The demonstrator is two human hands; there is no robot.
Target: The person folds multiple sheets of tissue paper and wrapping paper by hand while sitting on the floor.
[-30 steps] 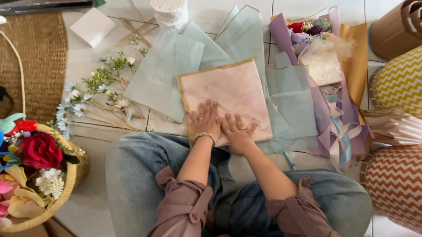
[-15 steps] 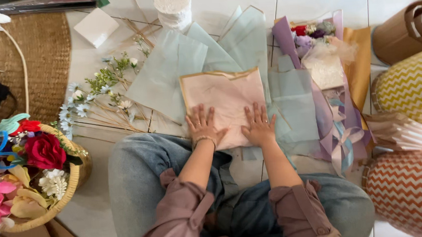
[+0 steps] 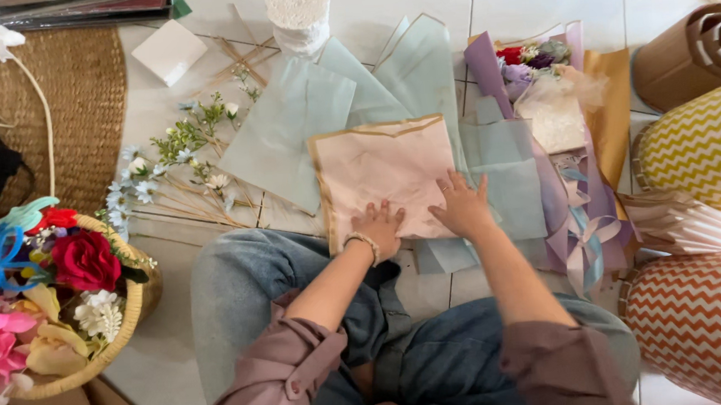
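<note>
Two hands rest flat on a pink sheet of paper with a gold edge, which lies on the tiled floor just past the person's knees. Left hand — a bracelet at its wrist — presses the sheet's near edge, fingers loosely together; right hand lies beside it, fingers spread, holding nothing. Pale green sheets fan out under and behind the pink one. At right lies a wrapped bouquet; at left a basket of flowers and loose white sprigs. Farther off — a white roll.
</note>
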